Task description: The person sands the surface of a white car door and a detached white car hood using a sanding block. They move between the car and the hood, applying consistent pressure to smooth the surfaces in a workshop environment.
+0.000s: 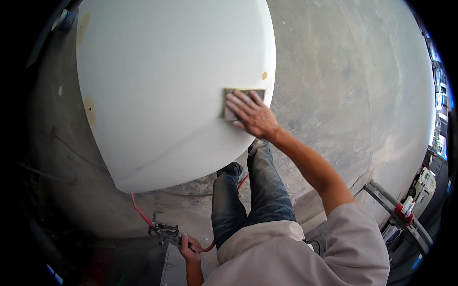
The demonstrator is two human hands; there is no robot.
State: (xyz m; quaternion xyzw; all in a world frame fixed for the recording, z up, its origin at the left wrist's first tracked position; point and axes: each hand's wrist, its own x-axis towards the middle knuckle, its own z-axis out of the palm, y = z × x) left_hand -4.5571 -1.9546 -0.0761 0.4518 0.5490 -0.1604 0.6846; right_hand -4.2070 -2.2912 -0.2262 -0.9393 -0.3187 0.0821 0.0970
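My right hand (253, 113) presses a flat grey-brown sanding pad (230, 114) with a yellowish edge onto a large white curved panel (157, 95), shaped like a car hood. Its fingers lie stretched over the pad, near the panel's right edge. Low on the left, my left hand (191, 249) is closed around a metal air gun (167, 232) with a red hose (208, 248) attached. The exact shape of that tool is hard to make out. Tan patches show on the panel: one spot (265, 76) near my right hand, others along the left edge.
My legs (255, 186) stand at the panel's near edge, on a grey concrete floor (334, 86). More red hose runs below the panel. At the right are a metal rail frame (403, 215) and a white toy-sized-looking vehicle (423, 186). A can (67, 20) stands at the upper left.
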